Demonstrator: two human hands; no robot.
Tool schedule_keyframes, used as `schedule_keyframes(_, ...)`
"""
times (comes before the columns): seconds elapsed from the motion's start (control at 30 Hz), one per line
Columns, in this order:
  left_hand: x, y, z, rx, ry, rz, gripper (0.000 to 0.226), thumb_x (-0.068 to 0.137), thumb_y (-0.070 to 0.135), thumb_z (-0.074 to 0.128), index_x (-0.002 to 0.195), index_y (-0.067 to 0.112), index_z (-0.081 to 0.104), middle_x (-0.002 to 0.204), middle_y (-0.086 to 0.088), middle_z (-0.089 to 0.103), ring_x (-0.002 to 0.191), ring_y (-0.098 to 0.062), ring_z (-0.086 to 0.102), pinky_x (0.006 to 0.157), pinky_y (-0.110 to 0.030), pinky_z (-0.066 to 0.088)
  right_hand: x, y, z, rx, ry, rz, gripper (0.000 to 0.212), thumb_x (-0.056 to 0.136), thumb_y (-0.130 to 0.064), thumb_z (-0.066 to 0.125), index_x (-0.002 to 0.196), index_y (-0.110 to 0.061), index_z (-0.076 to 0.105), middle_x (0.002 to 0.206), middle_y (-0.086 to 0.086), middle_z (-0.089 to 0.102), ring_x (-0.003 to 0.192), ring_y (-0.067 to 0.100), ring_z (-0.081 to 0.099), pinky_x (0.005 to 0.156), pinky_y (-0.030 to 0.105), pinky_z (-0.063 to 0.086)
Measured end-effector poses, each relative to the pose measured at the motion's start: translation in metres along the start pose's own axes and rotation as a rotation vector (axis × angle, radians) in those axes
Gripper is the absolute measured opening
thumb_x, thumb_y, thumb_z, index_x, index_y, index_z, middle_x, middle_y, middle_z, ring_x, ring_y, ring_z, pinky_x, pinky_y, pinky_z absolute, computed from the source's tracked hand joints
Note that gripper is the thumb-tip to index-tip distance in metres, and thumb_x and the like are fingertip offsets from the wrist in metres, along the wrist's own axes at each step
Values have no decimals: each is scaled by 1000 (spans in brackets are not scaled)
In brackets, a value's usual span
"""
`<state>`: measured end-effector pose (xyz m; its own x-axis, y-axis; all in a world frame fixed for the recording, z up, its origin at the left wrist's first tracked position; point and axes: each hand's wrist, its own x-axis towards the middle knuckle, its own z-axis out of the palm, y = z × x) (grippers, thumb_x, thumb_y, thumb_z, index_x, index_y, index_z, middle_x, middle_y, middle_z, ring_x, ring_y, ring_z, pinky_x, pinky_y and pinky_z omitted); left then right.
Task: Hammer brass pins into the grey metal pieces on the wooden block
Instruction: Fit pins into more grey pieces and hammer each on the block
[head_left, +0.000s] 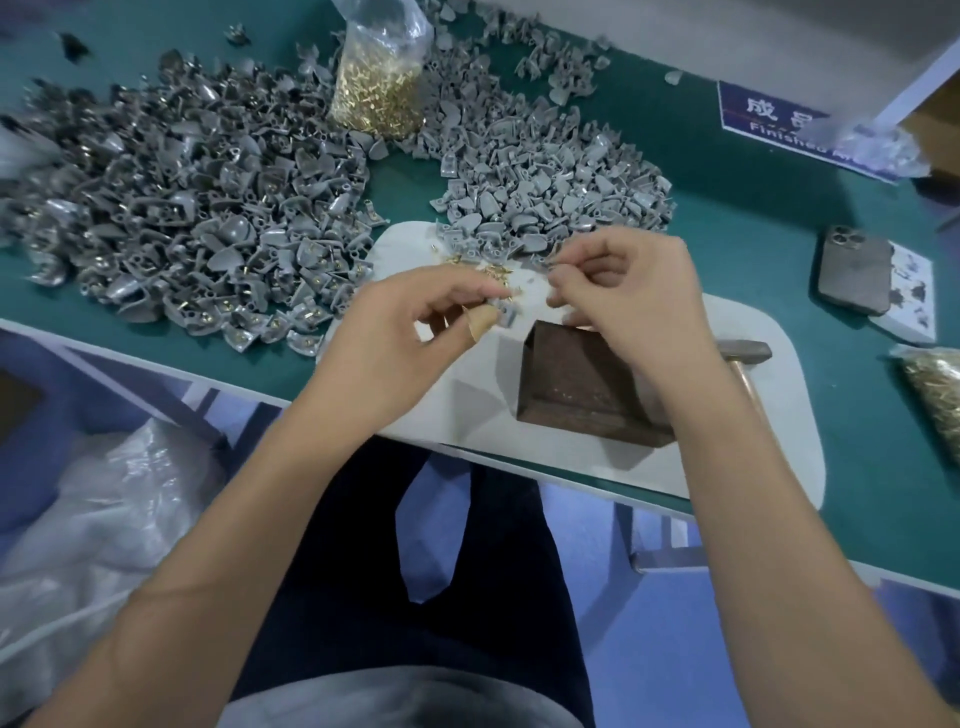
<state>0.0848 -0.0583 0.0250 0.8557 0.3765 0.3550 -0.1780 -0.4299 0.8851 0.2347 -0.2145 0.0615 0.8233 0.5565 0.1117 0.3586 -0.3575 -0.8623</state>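
wooden block (576, 387) standing nearest the tabletop's front edge on a pale mat (467, 410), its top bare, so that a piece can be set down directly in front of the worker. just above and beyond it, left hand (410, 332) with fingers curled, pinching a grey metal piece (506, 312) at its tips, apparently held up for loading; right hand (634, 296) with fingers curled and tips pinched together, probably on a brass pin, though the pin itself is too small to confirm. hammer (748, 349) lying on the mat just right of the block, partly hidden by the right wrist, within easy reach and not yet taken up. loose brass pins (496, 271) scattered just beyond the fingertips. farther back on the green tabletop (737, 218), two heaps of pieces: left heap (197, 208), many showing brass, likely finished; right heap (550, 182), plain grey, likely unworked. bag of pins (379, 88) behind, between the heaps.
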Motion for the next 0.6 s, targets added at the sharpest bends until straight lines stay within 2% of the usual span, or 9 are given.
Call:
schedule_keyframes(0.1, -5, 17, 12, 8, -44, 11, 14, 93, 16, 72, 107, 20, 75, 95, 5, 75, 90, -15, 70, 78, -31, 55, -28, 0, -16, 192, 29, -68, 14, 90, -11, 76, 95, -23, 81, 84, 2, 76, 74, 14, 72, 54, 28, 59)
schedule_keyframes(0.23, 2, 32, 34, 123, -129, -34, 10, 91, 19, 73, 98, 25, 72, 88, 13, 71, 82, 1, 62, 72, -9, 40, -59, 11, -32, 238, 13, -80, 22, 93, -4, 71, 100, -22, 80, 87, 2, 75, 73, 13, 68, 55, 28, 59)
schedule_keyframes(0.27, 4, 34, 39, 159, -166, -40, 10, 90, 19, 73, 97, 26, 72, 86, 14, 70, 80, 1, 59, 70, -7, 38, -64, 14, -34, 224, 7, -63, 22, 92, -3, 71, 101, -20, 80, 85, -1, 75, 72, 12, 67, 54, 27, 58)
schedule_keyframes(0.33, 7, 35, 49, 258, -234, -26, 8, 89, 23, 73, 95, 28, 72, 85, 14, 67, 77, -3, 55, 68, -12, 40, -72, 21, -40, 163, 29, -32, 19, 90, -3, 74, 99, -19, 79, 79, -6, 74, 68, 9, 66, 55, 28, 58)
schedule_keyframes(0.4, 9, 35, 54, 354, -256, -5, 6, 88, 29, 73, 95, 30, 73, 85, 12, 63, 78, -6, 52, 72, -26, 45, -75, 25, -45, 76, 66, -21, 20, 86, -4, 77, 91, -23, 77, 75, -9, 73, 69, 6, 67, 64, 29, 59)
schedule_keyframes(0.5, 13, 33, 55, 403, -260, 27, 4, 88, 34, 72, 91, 32, 73, 85, 12, 61, 81, -3, 50, 75, -33, 47, -77, 24, -48, -41, 48, -67, 15, 86, -8, 78, 87, -23, 78, 81, -9, 75, 75, 3, 66, 76, 20, 52)
schedule_keyframes(0.6, 15, 31, 54, 430, -267, 58, 5, 88, 35, 72, 92, 32, 74, 85, 12, 62, 84, -9, 53, 78, -38, 48, -77, 19, -45, -180, 4, -110, 9, 87, -12, 76, 87, -21, 79, 80, -8, 73, 74, 5, 60, 71, 17, 45)
